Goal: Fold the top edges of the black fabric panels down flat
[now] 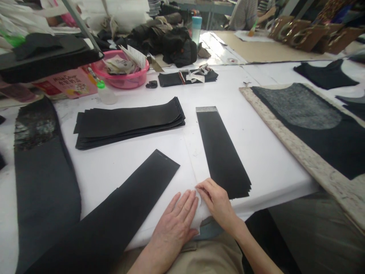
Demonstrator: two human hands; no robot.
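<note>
My left hand (178, 219) lies flat at the table's front edge, fingers stretched over white material. Just beside it, the fingertips of my right hand (215, 196) are pinched together against the white surface; what they grip, if anything, is too small to make out. Behind the right hand lies a narrow stack of black fabric strips (222, 152) with a grey band across its far end. To the left of my hands, a long black fabric piece (137, 190) stretches diagonally toward the lower left. Farther back sits a thicker pile of black panels (128, 120).
A speckled board (291, 148) with black and grey fabric stands at the right. Toward the back are a pink basin (125, 78), a small bottle (105, 93), a tied black bundle (171, 79) and a blue-topped tumbler (196, 30). Another person's sleeve (242, 15) shows beyond.
</note>
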